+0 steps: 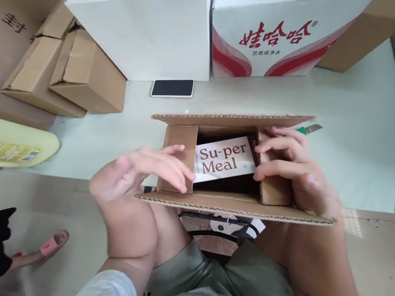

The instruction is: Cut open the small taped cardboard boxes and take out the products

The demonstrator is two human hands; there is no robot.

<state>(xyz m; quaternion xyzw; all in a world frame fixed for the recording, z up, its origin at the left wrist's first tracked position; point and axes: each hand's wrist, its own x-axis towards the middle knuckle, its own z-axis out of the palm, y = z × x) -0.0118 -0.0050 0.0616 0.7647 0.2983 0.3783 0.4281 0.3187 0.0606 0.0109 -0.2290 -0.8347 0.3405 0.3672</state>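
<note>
An open cardboard box (177,160) stands at the table's front edge with its flaps spread. Tilted in its opening is a white package (223,158) printed "Su-per Meal" in brown; its lower part is hidden inside. My left hand (148,168) lies over the left flap, fingers stretched, the fingertips by the package's left end. My right hand (292,162) rests on the right flap with its fingers apart, the tips touching or close to the package's right end. Behind the right hand, a cutter (309,129) with a green handle and a metal blade shows in part.
A phone (172,88) lies behind the box. White cartons (143,31) and a red-and-white water carton (275,42) line the back. Small brown boxes (92,70) and a yellow bottle (14,144) are on the left. Another person's foot in a pink slipper (54,244) shows below.
</note>
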